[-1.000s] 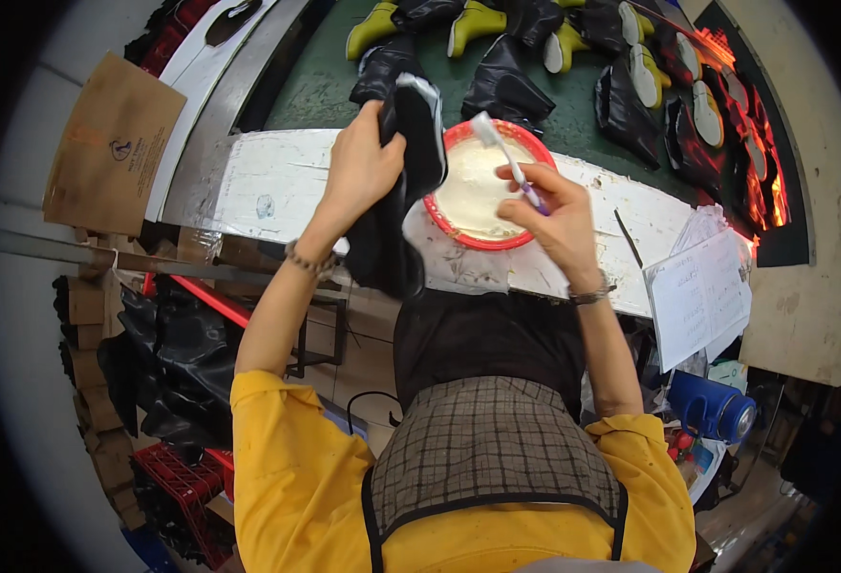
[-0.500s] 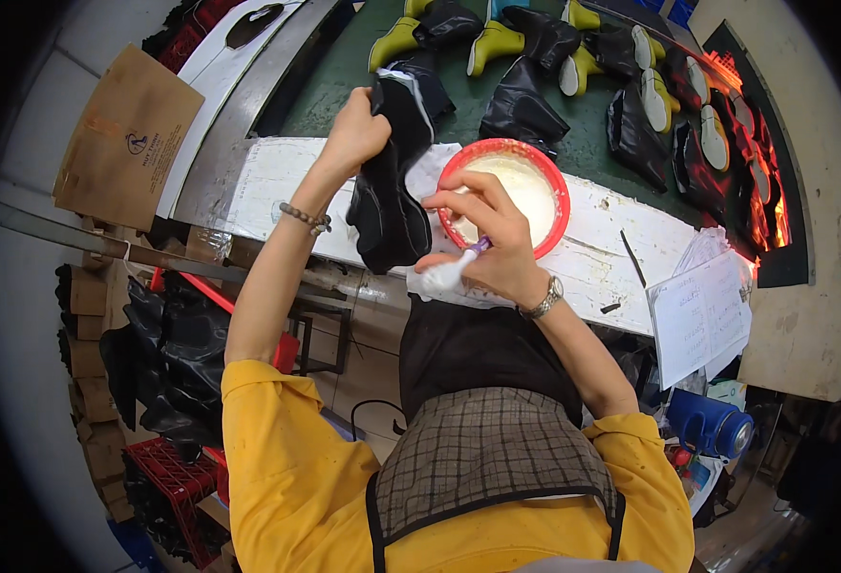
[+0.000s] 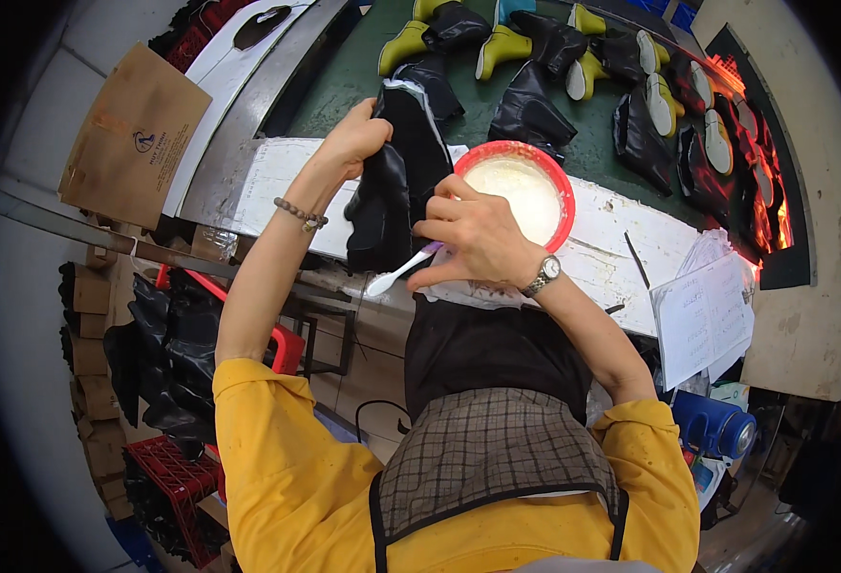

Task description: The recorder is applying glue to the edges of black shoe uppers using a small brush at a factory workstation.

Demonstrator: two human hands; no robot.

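My left hand (image 3: 351,140) grips the top of a black leather boot upper (image 3: 378,205), which hangs upright with its dark lining edge facing right. In my right hand (image 3: 482,237) is a toothbrush (image 3: 396,277) with a white and purple handle; the white end sticks out to the lower left, and the bristles are hidden. The fingertips of that hand are close to the boot's right edge; whether they touch it I cannot tell. Just behind the right hand stands a red bowl (image 3: 567,210) of creamy white paste.
A scuffed white board (image 3: 611,253) fronts the green conveyor belt (image 3: 344,91). On the belt lie several black boot uppers (image 3: 532,105) and yellow-green boot forms (image 3: 506,50), with a glowing heater opening (image 3: 778,215) at right. Nearby are papers (image 3: 702,315), a cardboard box (image 3: 134,138) and a blue flask (image 3: 716,425).
The boot upper has turned so that more of its smooth leather side shows. My right hand has moved left and tilted, so the toothbrush handle points further to the lower left.
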